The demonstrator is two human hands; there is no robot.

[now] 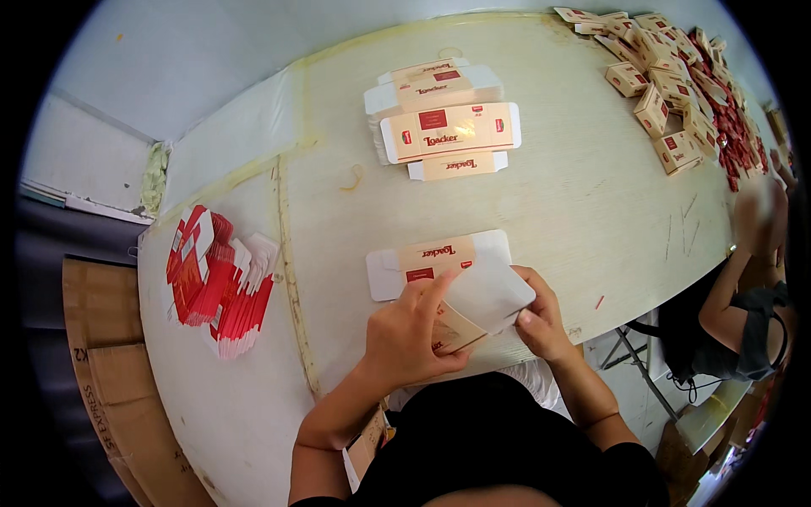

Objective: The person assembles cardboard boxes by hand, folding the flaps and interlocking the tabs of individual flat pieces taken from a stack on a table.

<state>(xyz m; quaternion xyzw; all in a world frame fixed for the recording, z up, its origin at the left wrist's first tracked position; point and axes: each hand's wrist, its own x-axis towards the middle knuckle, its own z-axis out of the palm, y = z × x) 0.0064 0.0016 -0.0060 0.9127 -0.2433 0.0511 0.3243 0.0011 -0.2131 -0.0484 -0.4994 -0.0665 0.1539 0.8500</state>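
One unfolded cream carton blank (439,262) lies at the near edge of the table (591,203), with two hands on it, the left hand (410,334) and the right hand (541,325). One stack of flat cream blanks (443,118) sits toward the far edge; how many sheets it holds cannot be told. One fanned bundle of red flat cartons (215,283) lies at the left edge, too many to count. At the far right corner is one heap of folded cream boxes (667,84); at least six show clearly, the rest merge together. A second person (743,313) sits at the right edge.
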